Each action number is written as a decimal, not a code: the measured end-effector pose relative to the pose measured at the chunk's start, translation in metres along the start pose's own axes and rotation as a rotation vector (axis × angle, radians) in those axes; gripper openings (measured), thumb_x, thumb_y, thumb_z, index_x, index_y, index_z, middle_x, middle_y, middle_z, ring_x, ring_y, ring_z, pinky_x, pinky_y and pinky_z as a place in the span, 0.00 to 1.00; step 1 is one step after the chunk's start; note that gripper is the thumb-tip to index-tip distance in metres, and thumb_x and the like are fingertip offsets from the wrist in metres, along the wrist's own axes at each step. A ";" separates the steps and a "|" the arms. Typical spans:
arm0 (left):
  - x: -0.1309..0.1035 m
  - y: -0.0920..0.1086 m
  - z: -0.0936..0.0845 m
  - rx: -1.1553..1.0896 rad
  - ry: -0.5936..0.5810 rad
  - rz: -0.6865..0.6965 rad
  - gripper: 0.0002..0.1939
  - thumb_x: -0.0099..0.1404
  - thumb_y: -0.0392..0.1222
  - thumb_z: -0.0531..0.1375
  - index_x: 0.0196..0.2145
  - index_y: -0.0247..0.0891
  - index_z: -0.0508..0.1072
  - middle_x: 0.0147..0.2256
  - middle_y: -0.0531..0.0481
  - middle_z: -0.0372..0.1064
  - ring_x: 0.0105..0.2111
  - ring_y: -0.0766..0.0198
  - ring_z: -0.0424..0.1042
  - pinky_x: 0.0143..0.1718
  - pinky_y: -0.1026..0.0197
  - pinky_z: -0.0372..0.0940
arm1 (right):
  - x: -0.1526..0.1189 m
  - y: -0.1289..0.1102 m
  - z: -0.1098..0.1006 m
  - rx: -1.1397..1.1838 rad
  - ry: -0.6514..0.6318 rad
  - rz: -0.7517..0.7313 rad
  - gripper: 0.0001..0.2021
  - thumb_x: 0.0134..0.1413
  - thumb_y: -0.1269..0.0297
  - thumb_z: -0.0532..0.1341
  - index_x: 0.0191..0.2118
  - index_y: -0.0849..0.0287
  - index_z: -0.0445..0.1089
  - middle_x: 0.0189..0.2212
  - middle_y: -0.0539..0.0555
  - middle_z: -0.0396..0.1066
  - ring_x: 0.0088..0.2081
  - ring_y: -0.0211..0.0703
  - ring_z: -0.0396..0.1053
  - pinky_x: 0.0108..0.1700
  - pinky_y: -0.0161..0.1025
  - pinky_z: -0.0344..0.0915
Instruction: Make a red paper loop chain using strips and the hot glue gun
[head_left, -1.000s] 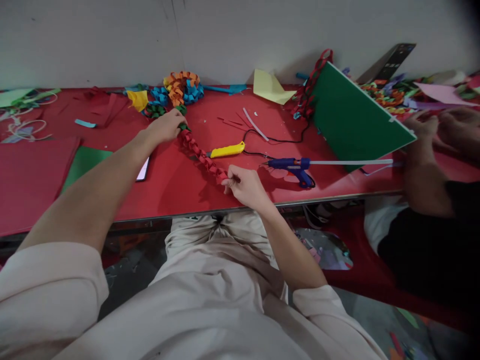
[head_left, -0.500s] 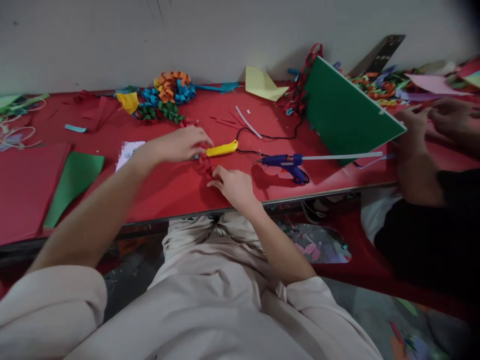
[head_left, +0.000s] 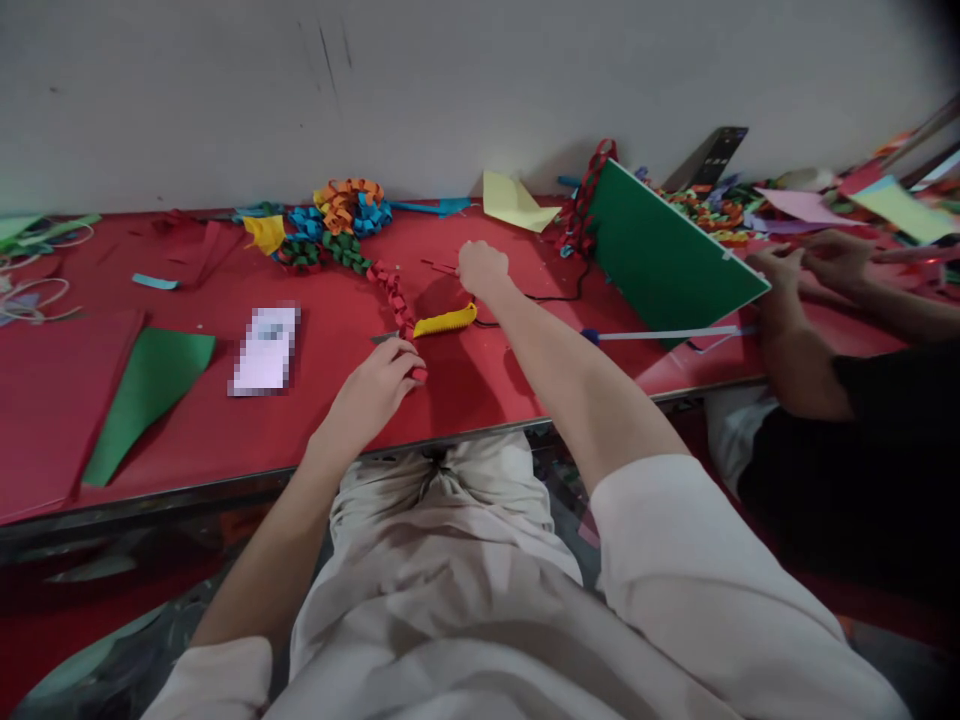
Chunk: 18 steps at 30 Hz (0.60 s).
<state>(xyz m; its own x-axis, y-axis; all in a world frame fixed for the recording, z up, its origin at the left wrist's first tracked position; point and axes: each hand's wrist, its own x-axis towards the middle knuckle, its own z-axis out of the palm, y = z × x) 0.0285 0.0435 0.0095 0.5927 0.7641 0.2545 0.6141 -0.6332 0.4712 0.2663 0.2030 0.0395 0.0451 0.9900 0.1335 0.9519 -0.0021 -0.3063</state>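
My left hand has its fingers closed on the near end of a red paper chain, low on the red table. The chain runs back to green, blue and orange paper loops. My right hand is farther back with its fingers curled down by thin red strips; what it holds, if anything, is hidden. Between the hands lies a yellow-handled cutter. My right forearm covers most of the glue gun, whose white glue stick sticks out to the right.
A green board leans at the right. Beyond it, another person's hands work near paper scraps. A phone-like pale object, green paper and red sheets lie at the left. A yellow sheet sits near the wall.
My right hand has moved back and up over the table, away from the chain. My left hand has come nearer to me and holds the chain's end. The view has shifted slightly.
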 end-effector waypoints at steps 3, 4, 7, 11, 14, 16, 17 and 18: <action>-0.011 -0.002 -0.007 -0.064 -0.038 -0.002 0.15 0.75 0.41 0.52 0.51 0.52 0.76 0.56 0.45 0.69 0.54 0.55 0.75 0.58 0.50 0.73 | 0.006 0.005 0.011 -0.037 -0.020 0.096 0.19 0.62 0.80 0.61 0.58 0.77 0.72 0.57 0.79 0.70 0.61 0.67 0.70 0.60 0.61 0.65; -0.015 -0.004 -0.009 -0.064 -0.042 -0.007 0.16 0.75 0.40 0.52 0.51 0.51 0.77 0.56 0.45 0.69 0.53 0.55 0.75 0.58 0.51 0.74 | 0.008 0.006 0.012 -0.037 -0.033 0.109 0.20 0.62 0.80 0.61 0.59 0.77 0.71 0.57 0.79 0.70 0.61 0.66 0.70 0.60 0.60 0.66; -0.023 -0.008 -0.014 0.013 -0.012 -0.029 0.16 0.75 0.42 0.52 0.46 0.50 0.80 0.55 0.46 0.72 0.53 0.55 0.76 0.57 0.50 0.73 | 0.011 0.005 0.013 -0.020 -0.072 0.110 0.21 0.61 0.79 0.62 0.59 0.76 0.71 0.57 0.76 0.72 0.60 0.62 0.72 0.60 0.57 0.67; -0.023 -0.008 -0.021 0.075 0.164 -0.075 0.13 0.75 0.44 0.55 0.47 0.48 0.80 0.50 0.45 0.76 0.53 0.52 0.75 0.56 0.49 0.71 | 0.008 -0.003 0.009 0.034 -0.035 0.051 0.19 0.64 0.71 0.64 0.59 0.64 0.72 0.55 0.64 0.75 0.57 0.53 0.73 0.60 0.53 0.68; -0.015 0.001 -0.025 -0.014 0.361 -0.143 0.13 0.75 0.43 0.56 0.49 0.41 0.79 0.46 0.46 0.78 0.41 0.59 0.77 0.45 0.56 0.72 | 0.000 -0.008 0.008 0.075 0.029 0.048 0.18 0.66 0.64 0.65 0.59 0.57 0.72 0.55 0.61 0.75 0.56 0.52 0.74 0.59 0.53 0.69; -0.008 0.009 -0.026 -0.064 0.408 -0.163 0.13 0.75 0.43 0.57 0.49 0.39 0.78 0.44 0.47 0.79 0.37 0.63 0.77 0.39 0.60 0.69 | -0.004 -0.009 0.007 0.089 0.051 0.072 0.16 0.64 0.66 0.66 0.55 0.61 0.75 0.54 0.65 0.75 0.56 0.57 0.74 0.58 0.56 0.70; -0.005 0.013 -0.025 -0.079 0.405 -0.164 0.12 0.74 0.42 0.57 0.49 0.39 0.78 0.44 0.48 0.80 0.37 0.63 0.77 0.39 0.61 0.69 | -0.006 -0.009 0.006 0.100 0.060 0.068 0.15 0.62 0.68 0.67 0.54 0.64 0.75 0.53 0.68 0.75 0.56 0.60 0.75 0.57 0.58 0.70; -0.003 0.016 -0.024 -0.091 0.397 -0.163 0.12 0.73 0.42 0.58 0.49 0.39 0.78 0.43 0.48 0.80 0.37 0.63 0.77 0.40 0.62 0.68 | -0.007 -0.009 0.004 0.112 0.073 0.058 0.15 0.62 0.70 0.67 0.53 0.67 0.75 0.52 0.71 0.75 0.57 0.63 0.75 0.57 0.59 0.70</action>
<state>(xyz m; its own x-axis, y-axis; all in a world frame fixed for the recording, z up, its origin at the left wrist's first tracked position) 0.0242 0.0342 0.0360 0.2347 0.8527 0.4667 0.6242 -0.5002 0.6001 0.2561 0.1969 0.0380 0.1246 0.9759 0.1790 0.9074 -0.0391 -0.4185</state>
